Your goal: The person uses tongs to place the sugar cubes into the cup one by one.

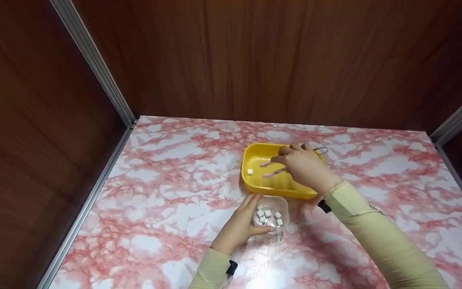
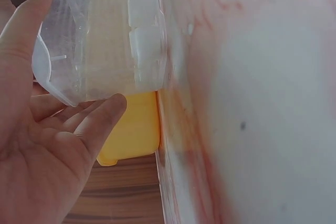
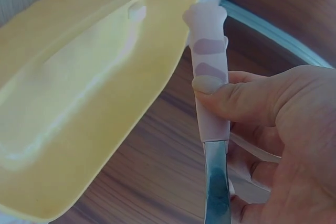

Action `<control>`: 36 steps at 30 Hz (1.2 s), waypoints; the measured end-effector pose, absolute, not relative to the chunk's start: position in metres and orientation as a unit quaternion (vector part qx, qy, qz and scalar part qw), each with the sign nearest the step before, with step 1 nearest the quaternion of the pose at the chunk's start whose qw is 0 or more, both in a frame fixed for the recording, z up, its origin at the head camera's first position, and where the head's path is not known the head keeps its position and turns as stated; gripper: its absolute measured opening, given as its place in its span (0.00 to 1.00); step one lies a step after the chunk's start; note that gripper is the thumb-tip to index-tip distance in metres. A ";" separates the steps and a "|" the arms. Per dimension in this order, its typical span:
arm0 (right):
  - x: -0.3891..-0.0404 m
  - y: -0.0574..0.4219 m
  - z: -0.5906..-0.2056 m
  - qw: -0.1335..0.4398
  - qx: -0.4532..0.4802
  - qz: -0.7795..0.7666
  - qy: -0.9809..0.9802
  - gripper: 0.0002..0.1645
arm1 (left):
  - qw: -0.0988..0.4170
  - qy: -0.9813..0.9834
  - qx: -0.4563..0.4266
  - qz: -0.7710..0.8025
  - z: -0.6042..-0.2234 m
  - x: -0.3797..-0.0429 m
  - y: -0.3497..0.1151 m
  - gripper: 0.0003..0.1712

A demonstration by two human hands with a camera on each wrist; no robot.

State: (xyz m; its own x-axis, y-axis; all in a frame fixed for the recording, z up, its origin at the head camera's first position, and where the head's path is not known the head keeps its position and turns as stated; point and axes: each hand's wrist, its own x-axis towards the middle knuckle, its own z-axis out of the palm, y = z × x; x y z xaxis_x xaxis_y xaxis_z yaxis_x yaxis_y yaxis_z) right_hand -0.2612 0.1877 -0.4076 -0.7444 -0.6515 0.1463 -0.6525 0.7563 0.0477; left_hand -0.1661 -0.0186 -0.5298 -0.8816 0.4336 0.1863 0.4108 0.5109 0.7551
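My right hand (image 1: 309, 170) pinches a pair of metal tongs with pink tips (image 3: 211, 108) between thumb and fingers. The tongs' two tips stand apart above the yellow tray (image 1: 275, 191), nothing between them. One white cube (image 1: 250, 171) lies at the left end of that tray. My left hand (image 1: 239, 224) grips a small clear plastic container (image 2: 105, 40) in front of the tray, with the thumb on its near side and fingers along its far-left side. Several white cubes (image 1: 268, 213) lie inside it. In the right wrist view the tongs' tips point up beside the tray's rim.
A pink-and-white marbled tabletop (image 1: 167, 180) lies beneath everything. Dark wood panels (image 1: 255, 60) rise behind it and at both sides, joined by metal corner strips (image 1: 98, 60). Both forearms come in from the near edge.
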 end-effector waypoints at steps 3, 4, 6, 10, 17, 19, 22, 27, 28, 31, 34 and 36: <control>-0.265 0.186 -0.409 0.074 0.348 0.005 -0.935 0.21 | 0.012 0.869 0.244 0.430 -0.530 -0.166 -0.018 0.55; -0.266 0.186 -0.410 0.074 0.349 0.005 -0.934 0.21 | 0.012 0.869 0.243 0.430 -0.530 -0.166 -0.018 0.55; -0.268 0.185 -0.412 0.072 0.349 0.005 -0.934 0.21 | 0.015 0.869 0.242 0.431 -0.529 -0.166 -0.019 0.56; -0.273 0.182 -0.415 0.056 0.345 0.002 -0.937 0.22 | 0.026 0.871 0.236 0.430 -0.529 -0.165 -0.019 0.56; -0.282 0.176 -0.419 0.026 0.332 0.000 -0.943 0.25 | 0.020 0.871 0.236 0.431 -0.529 -0.165 -0.020 0.56; -0.286 0.175 -0.420 0.023 0.329 -0.001 -0.944 0.25 | 0.017 0.871 0.239 0.429 -0.529 -0.165 -0.020 0.56; -0.290 0.173 -0.422 0.017 0.327 -0.004 -0.945 0.26 | 0.016 0.872 0.239 0.426 -0.529 -0.164 -0.019 0.56; -0.295 0.171 -0.425 0.013 0.336 -0.012 -0.942 0.27 | 0.017 0.875 0.236 0.423 -0.529 -0.165 -0.019 0.55; -0.296 0.170 -0.425 0.014 0.339 -0.013 -0.940 0.26 | 0.018 0.874 0.236 0.423 -0.529 -0.165 -0.019 0.55; -0.300 0.168 -0.428 0.020 0.348 -0.021 -0.937 0.26 | 0.018 0.873 0.236 0.426 -0.528 -0.166 -0.019 0.55; -0.303 0.166 -0.431 0.025 0.351 -0.032 -0.936 0.27 | 0.021 0.874 0.235 0.426 -0.529 -0.166 -0.019 0.55; -0.304 0.165 -0.433 0.029 0.353 -0.043 -0.934 0.27 | 0.023 0.874 0.233 0.426 -0.529 -0.165 -0.019 0.55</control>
State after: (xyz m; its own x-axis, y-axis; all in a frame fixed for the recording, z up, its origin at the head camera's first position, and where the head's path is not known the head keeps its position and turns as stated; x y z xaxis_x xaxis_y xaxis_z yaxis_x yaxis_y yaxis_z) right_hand -0.3040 0.1647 -0.4332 -0.7496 -0.6614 0.0239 -0.6565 0.7477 0.1000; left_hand -0.1654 -0.0189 -0.5290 -0.8908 0.4265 0.1571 0.3864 0.5287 0.7557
